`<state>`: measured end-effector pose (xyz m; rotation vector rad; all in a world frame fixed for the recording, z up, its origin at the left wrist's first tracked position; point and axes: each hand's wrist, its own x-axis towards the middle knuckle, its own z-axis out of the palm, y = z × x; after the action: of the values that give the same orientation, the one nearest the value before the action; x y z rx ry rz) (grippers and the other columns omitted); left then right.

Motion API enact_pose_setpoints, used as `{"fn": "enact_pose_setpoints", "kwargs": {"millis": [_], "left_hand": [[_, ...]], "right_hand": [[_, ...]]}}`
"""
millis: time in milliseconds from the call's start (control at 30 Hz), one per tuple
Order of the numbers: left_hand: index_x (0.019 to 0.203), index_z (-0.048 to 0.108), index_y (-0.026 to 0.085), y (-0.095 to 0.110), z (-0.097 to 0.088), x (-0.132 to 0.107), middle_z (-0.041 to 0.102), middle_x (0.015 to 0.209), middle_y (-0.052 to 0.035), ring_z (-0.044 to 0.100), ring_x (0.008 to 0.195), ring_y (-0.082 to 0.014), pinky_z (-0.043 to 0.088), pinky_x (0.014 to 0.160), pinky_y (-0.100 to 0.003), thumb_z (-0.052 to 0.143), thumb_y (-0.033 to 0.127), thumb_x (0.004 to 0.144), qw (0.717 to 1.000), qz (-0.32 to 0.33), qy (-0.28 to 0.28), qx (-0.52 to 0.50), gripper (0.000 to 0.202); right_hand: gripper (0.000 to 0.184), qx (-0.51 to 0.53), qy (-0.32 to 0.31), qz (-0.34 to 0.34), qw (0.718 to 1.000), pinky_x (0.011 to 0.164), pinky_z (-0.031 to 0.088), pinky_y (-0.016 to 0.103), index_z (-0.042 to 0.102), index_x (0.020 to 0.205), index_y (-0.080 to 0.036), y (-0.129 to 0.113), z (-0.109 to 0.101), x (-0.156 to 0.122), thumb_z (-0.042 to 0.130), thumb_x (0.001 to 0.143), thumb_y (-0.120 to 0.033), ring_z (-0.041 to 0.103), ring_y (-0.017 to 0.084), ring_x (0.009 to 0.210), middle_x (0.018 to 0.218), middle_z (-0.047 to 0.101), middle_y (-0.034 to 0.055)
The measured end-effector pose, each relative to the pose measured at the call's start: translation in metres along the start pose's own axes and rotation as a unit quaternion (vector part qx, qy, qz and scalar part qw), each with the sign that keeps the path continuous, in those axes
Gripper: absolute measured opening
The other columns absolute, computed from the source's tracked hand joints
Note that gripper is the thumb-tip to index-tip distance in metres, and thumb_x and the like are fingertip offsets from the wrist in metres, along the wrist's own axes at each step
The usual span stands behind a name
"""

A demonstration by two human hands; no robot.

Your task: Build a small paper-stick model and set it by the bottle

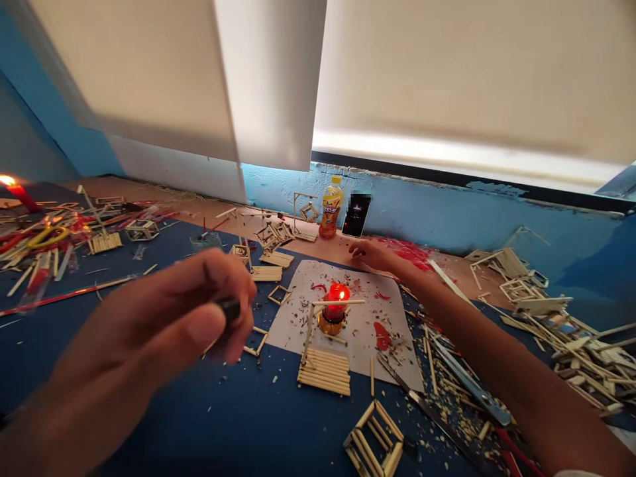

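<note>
My left hand (199,318), raised close to the camera, pinches a small black piece (229,310) between thumb and fingers; its kind cannot be made out. My right hand (368,254) stretches to the back of the table, fingers loosely bent and apart, low over the far edge of a white sheet (298,291). No held thing shows in it. A lit red candle lamp (338,305) with a gold base stands on the sheet. In front of it is a stick-built platform (324,372) with an upright post and crossbar. A stick lantern frame (373,442) lies nearer me.
A drink bottle (331,209) and a phone (356,215) stand by the wall. At right are a knife (440,421), a blue-handled cutter (470,381) and a heap of sticks (586,351). Left are yellow scissors (48,236) and a burning red candle (22,195).
</note>
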<state>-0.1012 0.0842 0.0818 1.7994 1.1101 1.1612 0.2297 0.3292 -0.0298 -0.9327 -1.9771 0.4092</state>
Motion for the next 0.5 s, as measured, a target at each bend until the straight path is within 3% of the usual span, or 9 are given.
{"fn": "enact_pose_setpoints", "kwargs": {"millis": [100, 233, 333, 433, 500], "left_hand": [[0.088, 0.071, 0.034, -0.010, 0.012, -0.029, 0.061, 0.064, 0.0014, 0.050, 0.050, -0.0156, 0.040, 0.049, -0.029, 0.071, 0.051, 0.086, 0.994, -0.063, -0.030, -0.083, 0.016], [0.089, 0.074, 0.032, -0.014, 0.040, -0.047, 0.060, 0.073, 0.0005, 0.050, 0.055, -0.0118, 0.042, 0.053, -0.025, 0.078, 0.052, 0.084, 0.972, -0.138, -0.106, -0.159, 0.021], [0.089, 0.072, 0.025, -0.015, 0.061, -0.051, 0.058, 0.075, 0.0014, 0.049, 0.059, -0.0093, 0.041, 0.055, -0.020, 0.081, 0.052, 0.083, 0.935, -0.197, -0.171, -0.239, 0.029], [0.087, 0.070, 0.021, -0.017, 0.079, -0.061, 0.054, 0.070, 0.0039, 0.042, 0.056, -0.0072, 0.039, 0.054, -0.018, 0.083, 0.052, 0.081, 0.905, -0.232, -0.201, -0.295, 0.034], [0.088, 0.071, 0.020, -0.017, 0.088, -0.071, 0.057, 0.072, 0.0034, 0.045, 0.060, -0.0080, 0.041, 0.057, -0.019, 0.085, 0.054, 0.079, 0.892, -0.252, -0.226, -0.300, 0.037]], "right_hand": [[0.024, -0.034, -0.037, 0.023, 0.998, 0.060, 0.058, 0.028, 0.071, 0.095, -0.018, -0.007, -0.004, -0.001, 0.069, 0.098, -0.042, 0.066, 0.012, 0.065, 0.083, 0.073, 0.0008], [0.009, -0.076, 0.027, 0.051, 0.995, 0.062, 0.056, 0.031, 0.074, 0.094, -0.023, -0.053, -0.037, -0.015, 0.078, 0.089, -0.029, 0.068, 0.016, 0.065, 0.076, 0.075, 0.0009], [0.016, -0.094, 0.096, 0.053, 0.990, 0.072, 0.059, 0.036, 0.072, 0.110, -0.026, -0.129, -0.064, -0.062, 0.067, 0.095, -0.025, 0.072, 0.019, 0.075, 0.086, 0.078, 0.0012], [0.041, -0.018, 0.022, -0.011, 1.000, 0.081, 0.066, 0.040, 0.065, 0.129, -0.037, -0.219, -0.069, -0.140, 0.073, 0.091, -0.025, 0.077, 0.024, 0.090, 0.105, 0.080, 0.0003], [0.072, -0.018, -0.034, 0.026, 0.999, 0.081, 0.069, 0.040, 0.054, 0.145, -0.045, -0.267, -0.057, -0.195, 0.084, 0.082, -0.025, 0.079, 0.027, 0.096, 0.118, 0.080, -0.0012]]}}
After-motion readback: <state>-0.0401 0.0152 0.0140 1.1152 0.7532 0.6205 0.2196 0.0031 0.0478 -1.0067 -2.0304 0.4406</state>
